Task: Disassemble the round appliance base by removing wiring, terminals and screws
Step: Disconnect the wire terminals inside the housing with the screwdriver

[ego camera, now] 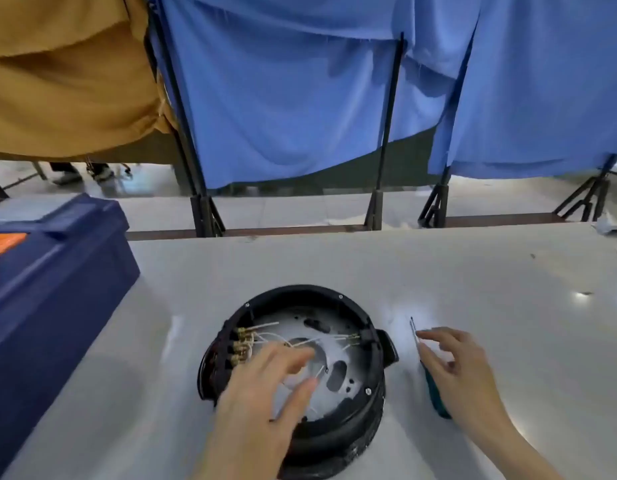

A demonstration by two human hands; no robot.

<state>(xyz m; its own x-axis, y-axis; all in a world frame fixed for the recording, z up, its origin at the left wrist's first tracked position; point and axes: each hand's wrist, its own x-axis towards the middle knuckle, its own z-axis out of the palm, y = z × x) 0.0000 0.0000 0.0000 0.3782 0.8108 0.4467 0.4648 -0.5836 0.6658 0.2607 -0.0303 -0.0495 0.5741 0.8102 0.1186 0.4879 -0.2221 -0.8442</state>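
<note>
Left hand [265,386] is hovering over the open top of the round appliance base [335,441], fingers spread and loosely extended, gripping nothing. It's motion-blurred, so can't tell whether the fingertips are touching the white wires [276,337] just beyond them.

Right hand [456,368] is sitting just right of the base, fingers apart and relaxed, not curled round anything. It's lying over a screwdriver [438,400] on the bench [473,271]. The teal handle is showing at the left edge of the palm and the thin shaft is running out past the fingertips. Contact with the shaft is unclear.

Screwdriver long axis is running near-to-far, with the tip pointing away from the person and slightly toward the base.

The base is sitting cavity-up on the bench, under and beyond the left hand. Its black wall is ringing a pale metal plate with cutouts. Brass terminals [239,344] are lining the inner wall just left of the left fingertips, with wires fanning from them toward the centre. One screw [368,391] is showing on the rim between the two hands. A black lug [386,348] is sticking out of the base toward the right hand.

Well left of the left hand, a blue toolbox [50,271] is sitting on the bench. Blue curtains [283,98] are hanging beyond the bench's far edge.
</note>
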